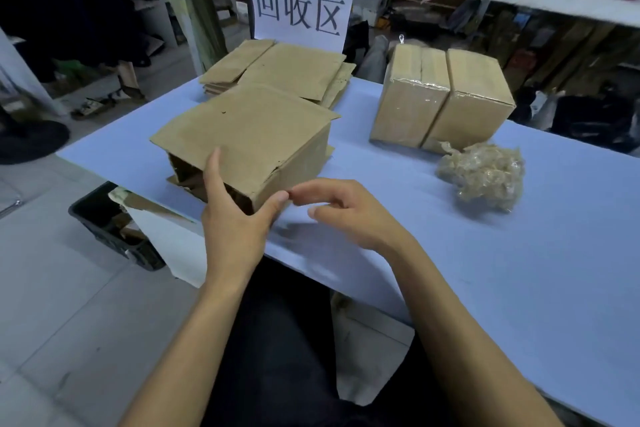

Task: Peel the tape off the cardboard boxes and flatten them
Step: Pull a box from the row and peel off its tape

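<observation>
An opened brown cardboard box (pixel 256 135) lies on its side near the front left of the blue table (pixel 519 253), its open end facing left toward me. My left hand (pixel 235 215) grips its near corner, forefinger on top and thumb on the right face. My right hand (pixel 343 211) hovers just right of that corner with fingers loosely curled and nothing in them. Two taped boxes (pixel 443 97) stand side by side at the back right. A wad of peeled tape (pixel 483 177) lies in front of them.
A stack of flattened boxes (pixel 280 69) lies at the table's far edge under a white paper sign (pixel 301 0). A black crate (pixel 110 222) with cardboard scraps sits on the floor to the left. Shelving frames rise behind the table.
</observation>
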A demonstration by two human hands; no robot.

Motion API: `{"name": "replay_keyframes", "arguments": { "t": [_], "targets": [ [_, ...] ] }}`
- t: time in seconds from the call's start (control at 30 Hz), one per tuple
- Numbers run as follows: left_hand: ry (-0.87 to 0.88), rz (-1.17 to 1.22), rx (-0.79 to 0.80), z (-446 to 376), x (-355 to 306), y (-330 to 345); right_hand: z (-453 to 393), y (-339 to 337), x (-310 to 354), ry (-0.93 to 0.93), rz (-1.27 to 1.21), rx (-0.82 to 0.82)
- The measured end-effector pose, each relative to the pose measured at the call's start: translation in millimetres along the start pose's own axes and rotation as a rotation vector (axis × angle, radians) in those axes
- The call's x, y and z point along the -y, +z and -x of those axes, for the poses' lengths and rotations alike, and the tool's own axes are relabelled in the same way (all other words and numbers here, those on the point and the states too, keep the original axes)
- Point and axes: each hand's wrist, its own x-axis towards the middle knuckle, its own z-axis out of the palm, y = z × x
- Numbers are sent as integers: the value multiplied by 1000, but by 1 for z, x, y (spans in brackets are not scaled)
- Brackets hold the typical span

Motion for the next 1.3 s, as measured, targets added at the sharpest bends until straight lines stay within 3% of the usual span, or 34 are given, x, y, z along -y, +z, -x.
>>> {"name": "replay_keyframes", "arguments": {
  "t": [0.07,0.13,0.23,0.5,0.6,0.73,0.8,0.93,1.1,1.23,1.3],
  "targets": [
    [21,41,-18,-6,3,0,-18,-8,-8,68,60,-361],
    [19,80,12,-12,5,-3,-33,-16,-12,172,49,-541],
    [35,96,66,-22,12,-18,-39,-25,-19,204,-22,-420],
    [90,158,248,-29,28,-55,-19,-15,-21,35,-218,-132],
    [66,142,208,-27,29,-54,-8,-10,-17,57,-188,-235],
    [27,135,175,-25,23,-44,18,-5,-16,121,-198,-588],
    [35,149,184,-21,17,-39,36,-5,-11,121,-221,-685],
    [43,223,196,-18,6,-29,57,-17,2,125,-295,-733],
    [-35,154,121,-33,5,-13,47,-23,-4,236,-169,-747],
    [-70,-41,144,-48,13,-2,36,-22,-19,356,-46,-770],
    [-37,-346,213,-52,19,6,29,-19,-20,465,165,-709]
  ]
}}
